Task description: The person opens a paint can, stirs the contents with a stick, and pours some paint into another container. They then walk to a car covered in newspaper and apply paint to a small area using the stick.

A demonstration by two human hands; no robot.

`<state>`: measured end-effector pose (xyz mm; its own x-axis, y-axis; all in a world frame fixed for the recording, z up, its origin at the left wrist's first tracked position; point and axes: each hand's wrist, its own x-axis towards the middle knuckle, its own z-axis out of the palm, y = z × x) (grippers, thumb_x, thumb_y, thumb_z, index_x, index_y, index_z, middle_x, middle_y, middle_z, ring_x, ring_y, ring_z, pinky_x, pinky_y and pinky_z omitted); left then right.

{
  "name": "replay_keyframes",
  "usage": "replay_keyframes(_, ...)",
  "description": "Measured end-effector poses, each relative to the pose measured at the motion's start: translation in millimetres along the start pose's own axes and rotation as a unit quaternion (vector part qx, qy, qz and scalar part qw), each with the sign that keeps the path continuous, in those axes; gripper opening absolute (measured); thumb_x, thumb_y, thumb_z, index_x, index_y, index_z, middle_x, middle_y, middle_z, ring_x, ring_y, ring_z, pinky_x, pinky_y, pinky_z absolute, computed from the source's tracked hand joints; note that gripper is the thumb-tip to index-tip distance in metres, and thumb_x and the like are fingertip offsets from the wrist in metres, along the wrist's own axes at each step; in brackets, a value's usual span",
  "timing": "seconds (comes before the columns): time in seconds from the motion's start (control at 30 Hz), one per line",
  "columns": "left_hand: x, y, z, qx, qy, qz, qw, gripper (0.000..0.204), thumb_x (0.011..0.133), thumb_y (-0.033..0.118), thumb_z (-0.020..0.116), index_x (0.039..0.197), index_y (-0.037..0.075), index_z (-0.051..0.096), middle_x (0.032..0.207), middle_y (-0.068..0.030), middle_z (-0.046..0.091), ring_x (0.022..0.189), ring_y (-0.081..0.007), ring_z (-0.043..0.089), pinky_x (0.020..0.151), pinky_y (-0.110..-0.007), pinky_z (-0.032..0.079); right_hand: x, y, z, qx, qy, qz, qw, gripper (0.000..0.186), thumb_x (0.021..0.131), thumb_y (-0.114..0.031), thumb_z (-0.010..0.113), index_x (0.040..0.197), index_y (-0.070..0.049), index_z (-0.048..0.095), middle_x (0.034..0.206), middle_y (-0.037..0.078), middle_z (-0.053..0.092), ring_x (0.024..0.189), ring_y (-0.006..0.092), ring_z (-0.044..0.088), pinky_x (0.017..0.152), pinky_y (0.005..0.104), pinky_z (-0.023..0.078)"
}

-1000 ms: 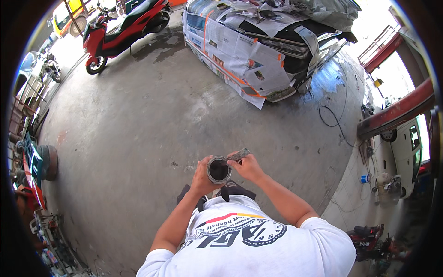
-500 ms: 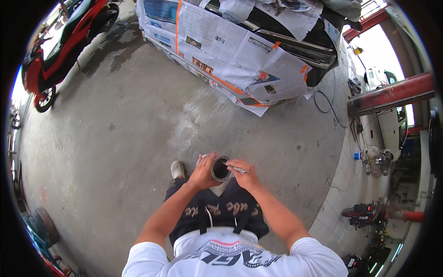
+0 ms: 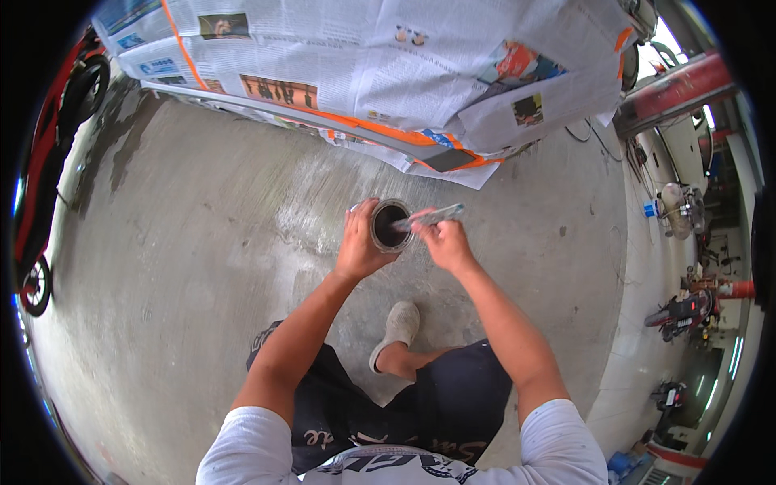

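My left hand [image 3: 361, 242] grips a round open can [image 3: 391, 249] from its left side, fingers curled about the wall. Dark liquid or a dark coating shows inside it; which of the two I cannot tell. Over the can's right rim, my right hand [image 3: 443, 238] pinches a flat, whitish, stained stick [image 3: 443, 214]. One end of the stick points into the can's mouth, and the other sticks out to the right past my fingers. Both hands are held in front of me above the concrete floor.
Ahead stands a vehicle covered in newspaper [image 3: 323, 48] fixed with orange tape [image 3: 182, 44]. A red motorbike [image 3: 40, 186] is at the far left. A red post [image 3: 679, 93] and a cable [image 3: 602, 141] lie to the right, and a parked motorbike [image 3: 683, 309] stands farther down.
I have moved nearer the papered vehicle, which now fills more of the view. Both hands reach farther out with the can and stick, and the stick's outer end has swung upward.
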<state>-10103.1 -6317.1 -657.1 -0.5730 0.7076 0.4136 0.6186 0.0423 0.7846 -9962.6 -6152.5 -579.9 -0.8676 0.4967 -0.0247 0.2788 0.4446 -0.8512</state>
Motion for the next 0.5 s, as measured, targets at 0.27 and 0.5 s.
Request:
replay_keyframes(0.27,34.2,-46.2,64.4,-0.001,0.033,0.058,0.998,0.115,0.054,0.019,0.100,0.152,0.005,0.041,0.151,-0.0186,0.053,0.143,-0.0431,0.048,0.120,-0.060,0.036,14.1,70.1,19.6,-0.072,0.118,0.017,0.990,0.024,0.107,-0.022,0.068,0.109,0.002,0.070,0.101,0.015,0.077,0.085,0.0209,0.076,0.079,0.0388,0.060)
replay_keyframes(0.5,49.9,-54.9,91.1,-0.045,0.038,-0.056,0.997,0.119,0.053,0.022,0.102,0.152,0.000,0.039,0.145,-0.0225,0.057,0.136,-0.0429,0.055,0.117,-0.056,0.041,23.5,116.7,-0.7,0.387,0.253,0.155,0.873,0.023,0.111,-0.020,0.063,0.106,0.003,0.064,0.094,0.012,0.072,0.081,0.0230,0.073,0.077,0.0405,0.064)
